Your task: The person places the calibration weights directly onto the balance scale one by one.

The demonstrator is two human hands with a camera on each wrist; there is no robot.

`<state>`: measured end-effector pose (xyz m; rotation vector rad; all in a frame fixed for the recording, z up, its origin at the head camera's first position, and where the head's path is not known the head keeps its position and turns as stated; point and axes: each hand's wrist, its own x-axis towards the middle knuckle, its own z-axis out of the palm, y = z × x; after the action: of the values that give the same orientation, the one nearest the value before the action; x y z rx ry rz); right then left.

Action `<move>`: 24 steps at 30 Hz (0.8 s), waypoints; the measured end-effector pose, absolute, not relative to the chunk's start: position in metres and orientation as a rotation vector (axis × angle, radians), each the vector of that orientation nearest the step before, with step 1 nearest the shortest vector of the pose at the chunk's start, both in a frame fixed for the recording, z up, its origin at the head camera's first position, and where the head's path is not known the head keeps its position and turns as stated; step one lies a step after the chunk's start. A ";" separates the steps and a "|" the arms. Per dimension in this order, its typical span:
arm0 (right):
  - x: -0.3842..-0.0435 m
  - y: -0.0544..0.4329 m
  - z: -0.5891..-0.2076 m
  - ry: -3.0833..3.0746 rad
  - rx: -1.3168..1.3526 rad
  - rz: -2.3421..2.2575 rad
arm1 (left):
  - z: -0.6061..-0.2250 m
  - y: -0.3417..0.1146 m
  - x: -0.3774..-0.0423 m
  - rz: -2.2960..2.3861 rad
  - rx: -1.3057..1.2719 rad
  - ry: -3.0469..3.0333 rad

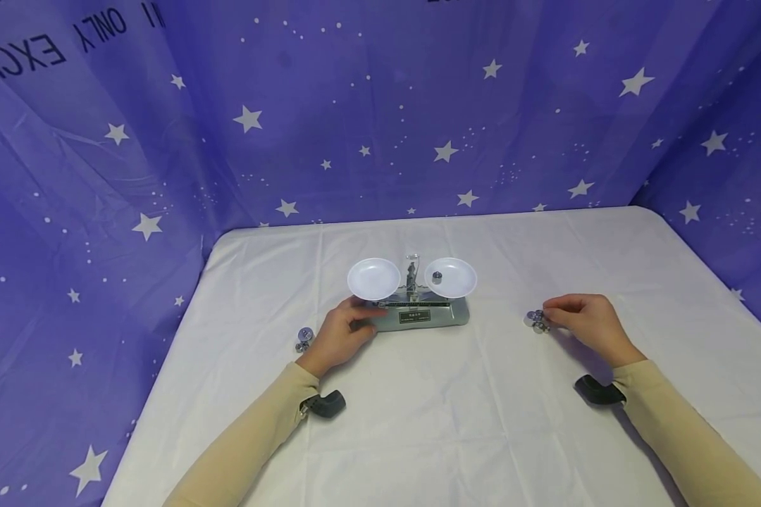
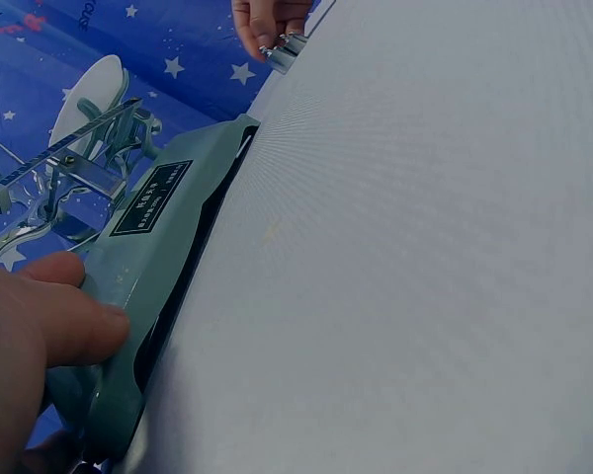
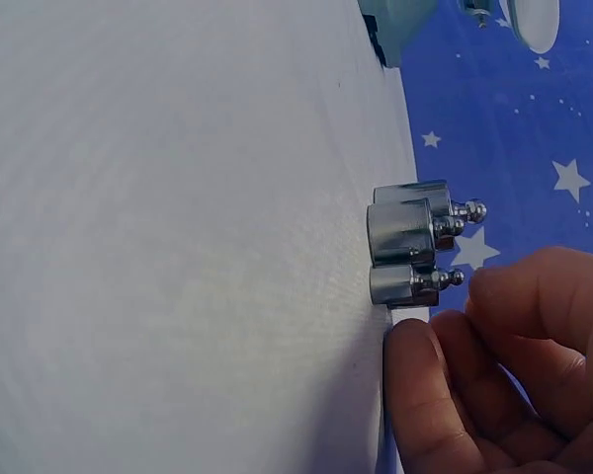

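A green balance scale (image 1: 390, 320) with two white pans stands mid-table. My left hand (image 1: 342, 331) grips the left end of its base, thumb along the front edge; the far fingers are partly hidden in the left wrist view. One small metal weight (image 1: 437, 277) sits on the right pan (image 1: 458, 283), while the left pan (image 1: 374, 279) holds nothing. Over on the right, my right hand (image 1: 586, 320) is beside a cluster of knobbed metal weights (image 3: 400, 232). Its fingers are loosely bent near the closest weight, with nothing seen between them.
A second small group of metal weights (image 1: 304, 338) lies left of the left hand. The white-covered table (image 1: 412, 436) backs onto a blue curtain (image 1: 380, 127) with stars. Dark devices (image 1: 599, 391) are strapped at both wrists.
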<state>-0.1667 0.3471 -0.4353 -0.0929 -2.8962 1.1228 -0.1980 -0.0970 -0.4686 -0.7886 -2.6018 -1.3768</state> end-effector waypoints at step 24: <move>-0.172 0.343 -0.436 -3.005 -0.051 1.058 | -0.468 -0.097 -0.198 -1.404 -0.799 -2.594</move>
<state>-0.1718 0.3428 -0.4357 -0.0513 -3.0051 1.0579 -0.1981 -0.0966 -0.4678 -0.7990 -2.5945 -1.4037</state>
